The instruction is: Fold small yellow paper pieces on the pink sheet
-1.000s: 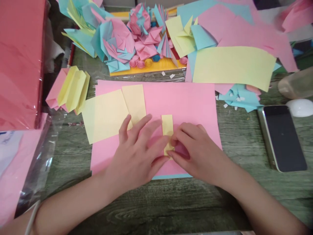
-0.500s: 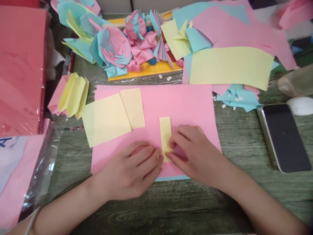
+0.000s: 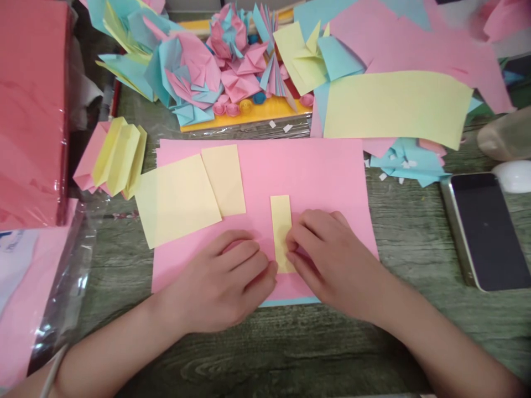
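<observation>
A narrow yellow paper strip [image 3: 281, 221] stands lengthwise on a stack of pink paper [image 3: 327, 171], whose lowest visible edge is blue. My right hand [image 3: 332, 254] is closed, with thumb and forefinger pinched at the strip's right edge. On the other side, my left hand [image 3: 228, 282] has its fingers curled together, their tips at the strip's lower left edge. Its thumb is largely hidden. Left of the strip lie a larger pale yellow sheet [image 3: 178, 202] and a smaller yellow piece [image 3: 226, 179], side by side with edges meeting.
Folded paper flowers [image 3: 193, 66] crowd the back, beside loose pink and a long yellow sheet [image 3: 394, 105]. A pleated yellow and pink paper [image 3: 118, 157] lies left, near a red wrapped pack [image 3: 33, 110]. At right are a phone [image 3: 485, 229] and blue scraps [image 3: 409, 160].
The view has shifted slightly. My right thumb and forefinger have drawn a little toward the strip's right edge, and the left fingers barely moved. The strip stays in place on the pink paper.
</observation>
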A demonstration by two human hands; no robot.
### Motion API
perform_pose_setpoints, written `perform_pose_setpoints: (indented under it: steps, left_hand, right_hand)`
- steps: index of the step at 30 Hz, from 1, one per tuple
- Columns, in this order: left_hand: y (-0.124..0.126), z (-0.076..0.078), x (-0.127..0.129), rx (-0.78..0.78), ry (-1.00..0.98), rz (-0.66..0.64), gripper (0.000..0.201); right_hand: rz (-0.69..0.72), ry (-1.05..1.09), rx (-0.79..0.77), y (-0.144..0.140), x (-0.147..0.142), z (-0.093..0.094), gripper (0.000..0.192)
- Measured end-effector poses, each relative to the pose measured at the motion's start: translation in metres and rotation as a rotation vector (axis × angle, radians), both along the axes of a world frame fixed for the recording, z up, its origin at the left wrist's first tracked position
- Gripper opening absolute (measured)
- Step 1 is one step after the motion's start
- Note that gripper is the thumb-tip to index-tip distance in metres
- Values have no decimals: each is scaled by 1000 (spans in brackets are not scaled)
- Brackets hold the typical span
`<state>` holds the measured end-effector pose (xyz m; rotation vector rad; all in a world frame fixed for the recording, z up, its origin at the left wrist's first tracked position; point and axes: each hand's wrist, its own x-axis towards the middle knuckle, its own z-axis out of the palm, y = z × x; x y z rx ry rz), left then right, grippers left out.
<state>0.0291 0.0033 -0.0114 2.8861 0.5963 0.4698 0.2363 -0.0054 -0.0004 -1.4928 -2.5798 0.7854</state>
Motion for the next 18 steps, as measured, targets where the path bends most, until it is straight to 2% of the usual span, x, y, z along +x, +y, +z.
perform_pose_setpoints:
  steps: [5,12,18]
  left_hand:
    - [3,-1,0,32,3,-21,10]
    - [7,-1,-2,100,-12,-160,12]
    - [6,1,-1,92,34,-179,11]
  right_hand:
    - [4,7,5,0,0,-1,11]
    - [-10,15,3,0,1,-1,11]
    - [-10,16,12,-1,0,0,12]
